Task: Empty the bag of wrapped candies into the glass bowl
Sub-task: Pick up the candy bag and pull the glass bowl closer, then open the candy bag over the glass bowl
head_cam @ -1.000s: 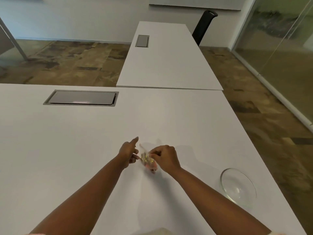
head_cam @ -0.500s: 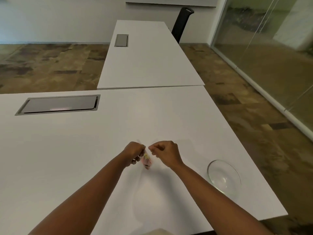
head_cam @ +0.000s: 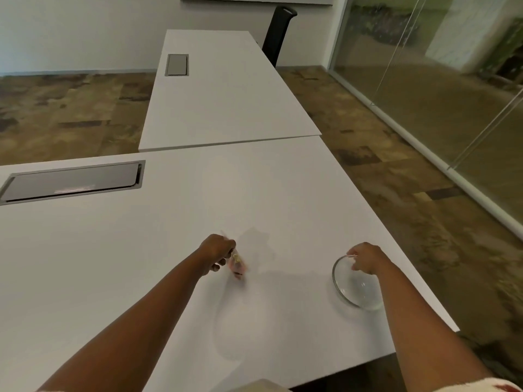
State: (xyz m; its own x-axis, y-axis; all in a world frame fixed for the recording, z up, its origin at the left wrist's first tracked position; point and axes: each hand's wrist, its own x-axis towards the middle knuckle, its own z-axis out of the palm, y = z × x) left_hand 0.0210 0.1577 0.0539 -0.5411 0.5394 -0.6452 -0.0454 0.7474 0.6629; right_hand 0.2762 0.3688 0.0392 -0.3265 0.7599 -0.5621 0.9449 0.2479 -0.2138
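**Right hand leaves the bag for the bowl**

The bag (head_cam: 237, 264) hangs from my left hand (head_cam: 217, 251), just above the tabletop (head_cam: 113, 250). It is small and clear, with pink and yellow candies blurred inside. My left fingers (head_cam: 223, 260) are curled shut, pinching its top edge.

Half a second ago both hands met on the bag, close together at the middle of the tabletop. Now only the left one holds it. My right hand (head_cam: 366, 260) has gone out to the bowl (head_cam: 355, 284), which sits near the tabletop's right edge, well apart from the bag. My right fingers (head_cam: 353, 257) are bent over the far rim and seem to pinch it, though the blur keeps me from being sure.

The bowl is empty, so no candy has been poured. I judge the bag's mouth has been worked at, but I cannot tell if it is open. The likely next need is bringing bowl and bag together, steadying the glass so it does not slide off the edge.
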